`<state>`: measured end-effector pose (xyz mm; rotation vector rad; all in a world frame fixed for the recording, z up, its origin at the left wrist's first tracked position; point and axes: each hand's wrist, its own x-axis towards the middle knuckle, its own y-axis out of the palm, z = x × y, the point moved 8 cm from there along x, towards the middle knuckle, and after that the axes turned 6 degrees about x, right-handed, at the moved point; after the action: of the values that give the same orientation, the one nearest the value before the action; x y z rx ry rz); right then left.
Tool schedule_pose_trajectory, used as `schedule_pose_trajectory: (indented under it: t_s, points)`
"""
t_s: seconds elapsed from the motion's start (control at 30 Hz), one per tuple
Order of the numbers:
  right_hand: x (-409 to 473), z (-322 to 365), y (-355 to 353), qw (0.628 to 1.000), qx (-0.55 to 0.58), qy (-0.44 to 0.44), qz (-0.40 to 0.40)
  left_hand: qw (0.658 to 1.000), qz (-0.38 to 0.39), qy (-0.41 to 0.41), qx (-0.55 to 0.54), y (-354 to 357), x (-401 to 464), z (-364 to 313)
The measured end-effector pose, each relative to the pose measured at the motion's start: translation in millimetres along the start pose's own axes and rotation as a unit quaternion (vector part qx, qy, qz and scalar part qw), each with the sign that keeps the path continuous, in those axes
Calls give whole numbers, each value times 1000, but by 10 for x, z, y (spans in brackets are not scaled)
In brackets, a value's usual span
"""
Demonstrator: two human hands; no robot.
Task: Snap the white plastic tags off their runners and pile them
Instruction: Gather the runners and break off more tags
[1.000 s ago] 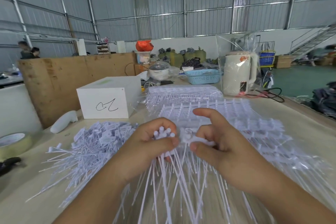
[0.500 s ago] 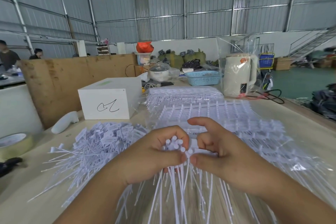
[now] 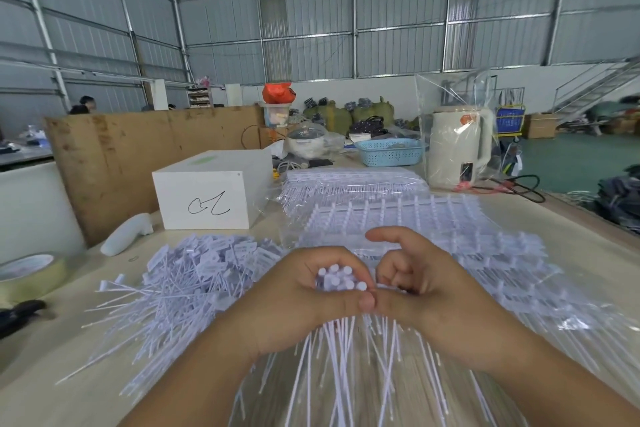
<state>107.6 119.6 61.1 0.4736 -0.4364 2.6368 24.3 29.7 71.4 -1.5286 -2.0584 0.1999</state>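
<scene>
My left hand [image 3: 304,302] grips a bundle of white plastic tags [image 3: 337,279], their round heads poking up out of the fist and their long thin tails fanning down towards me. My right hand [image 3: 422,291] is pressed against it, thumb tip touching the left thumb, fingers curled on the tags at the bundle's right side; the index finger arches above. A loose pile of snapped-off tags [image 3: 194,281] lies on the table to the left. Sheets of tags on runners [image 3: 433,218] lie under clear plastic behind and right of my hands.
A white box [image 3: 211,198] with a black scribble stands behind the pile. A roll of tape [image 3: 31,274] and a black tool [image 3: 17,315] lie at the left edge. A kettle in a plastic bag [image 3: 457,149] and a blue basket [image 3: 388,151] stand at the back.
Both hands have drawn closer together and slightly towards me. The tag heads are now gathered tighter inside my left fist, and the thumbs meet.
</scene>
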Motion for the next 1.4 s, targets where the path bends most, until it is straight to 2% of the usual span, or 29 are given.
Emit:
schedule_pose_trajectory:
  t_s: [0.1, 0.17, 0.23, 0.3, 0.5, 0.8, 0.97, 1.03, 1.17, 1.23, 1.4]
  points:
    - [-15, -19, -40, 999, -32, 34, 23, 999, -29, 32, -21, -57, 4, -35]
    - [-50, -23, -2, 995, -47, 56, 64, 998, -49, 36, -17, -117, -6, -43]
    - [-61, -27, 12, 995, -50, 60, 70, 998, -52, 32, -7, -129, -16, -36]
    - [-42, -4, 0, 996, -62, 45, 49, 998, -62, 27, -1, -133, -21, -17]
    - [4, 111, 5, 1000, 7, -3, -4, 989, -146, 23, -16, -209, -22, -19]
    - [-29, 10, -6, 993, 29, 15, -116, 979, -201, 22, -27, -166, -19, -50]
    - [-43, -17, -399, 961, 61, 46, -264, 975, -208, -4, -84, -85, -5, 35]
    - [-34, 6, -451, 968, 58, 47, -241, 978, -189, -16, -87, -50, 11, 63]
    - [-13, 43, -282, 984, 117, 30, -128, 984, -163, -17, -76, -85, 25, 68]
    - [-1, 65, -172, 991, 111, 24, -72, 988, -131, -14, -80, -82, 24, 63]
    - [-10, 49, -3, 994, 111, 23, -8, 994, -50, 14, -95, -5, 20, 8]
